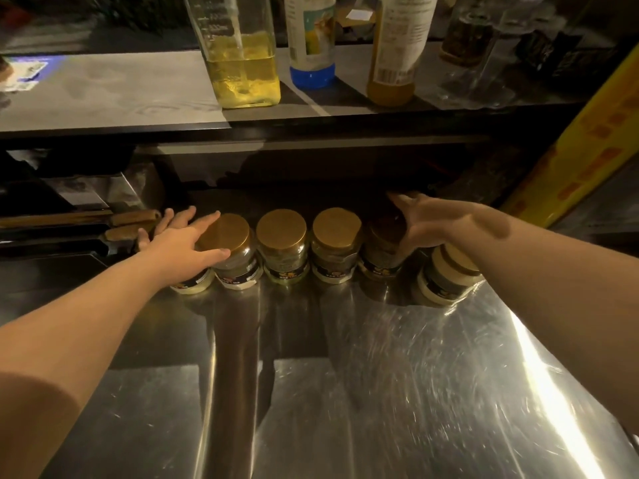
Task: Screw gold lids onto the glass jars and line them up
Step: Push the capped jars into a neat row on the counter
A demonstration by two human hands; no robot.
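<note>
On the steel tabletop [345, 375], six glass jars, five of them in a row between the two hands.

Left hand [179, 238] open, fingers straight and spread, laid flat over the leftmost jar [190, 286] and hiding its top. Thumb against the glass of the second jar [238, 267] just right of that hand, forefinger along the rim of its gold lid [224, 235]. Further right of the left hand, close side by side, the third jar [283, 264] and fourth jar [333, 264], each capped in gold.

Right hand [420, 223] over the top of the fifth jar [380, 261], thumb down its side, fingers reaching past it into shadow. Cannot tell whether gripping or merely resting there. Under the right wrist, set a little nearer than the row, the sixth jar [446, 281], lidded and half hidden by the forearm.

Just left of the left hand, two wooden knife handles [133, 219]. Beyond both hands, a raised shelf [103, 98] with an oil bottle [242, 70] among other bottles. Right of the right forearm, a yellow box [587, 150].
</note>
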